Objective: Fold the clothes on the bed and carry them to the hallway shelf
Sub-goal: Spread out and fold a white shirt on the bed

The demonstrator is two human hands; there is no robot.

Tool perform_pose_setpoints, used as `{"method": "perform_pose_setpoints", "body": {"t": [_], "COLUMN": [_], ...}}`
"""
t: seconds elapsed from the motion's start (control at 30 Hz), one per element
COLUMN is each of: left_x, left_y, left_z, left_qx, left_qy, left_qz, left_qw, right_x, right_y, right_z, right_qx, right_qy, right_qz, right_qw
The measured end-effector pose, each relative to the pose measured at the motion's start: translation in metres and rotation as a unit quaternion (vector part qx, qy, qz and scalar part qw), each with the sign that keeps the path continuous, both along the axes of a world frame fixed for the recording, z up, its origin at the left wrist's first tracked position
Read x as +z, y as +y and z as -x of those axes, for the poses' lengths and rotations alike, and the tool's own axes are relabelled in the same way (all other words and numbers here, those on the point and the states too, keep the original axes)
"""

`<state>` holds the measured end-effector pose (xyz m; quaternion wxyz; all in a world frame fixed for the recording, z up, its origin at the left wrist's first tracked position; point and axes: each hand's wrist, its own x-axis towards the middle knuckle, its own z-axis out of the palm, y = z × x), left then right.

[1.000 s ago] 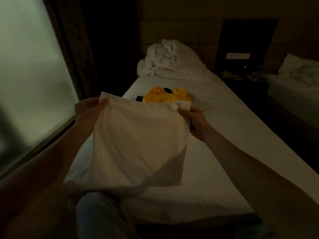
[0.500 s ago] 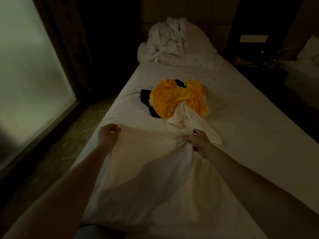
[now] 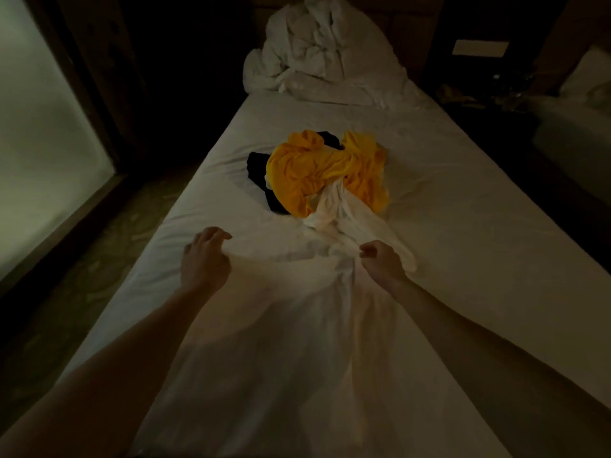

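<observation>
Head view looks forward and down, close above the bed (image 3: 446, 226); single view.

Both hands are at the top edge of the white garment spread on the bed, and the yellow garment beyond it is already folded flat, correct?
Not quite. The yellow garment is not folded: the head view shows it crumpled in a heap over a black garment. The rest holds: the left hand and right hand are at the top edge of the white garment, spread on the bed.
</observation>
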<state>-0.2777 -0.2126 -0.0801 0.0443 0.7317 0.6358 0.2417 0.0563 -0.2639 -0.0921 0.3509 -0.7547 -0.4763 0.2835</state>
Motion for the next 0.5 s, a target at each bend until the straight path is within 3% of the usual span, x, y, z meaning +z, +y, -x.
{"method": "perform_pose_setpoints", "body": {"t": [0.23,0.5], "left_x": [0.008,-0.015], "left_y": [0.010,0.042], "left_z": [-0.096,-0.183], "left_qx": [-0.119,-0.146], "left_qy": [0.033,0.056], "left_qz": [0.021,0.052], "left_qw": [0.992,0.986], "right_x": [0.011,0.003], "right_y": [0.001,0.041], "right_z": [-0.044,-0.078], "right_qx": [0.116,0.164], "right_qy": [-0.229,-0.335], "right_qz": [0.005,0.033], "right_qw": [0.967,0.927]}}
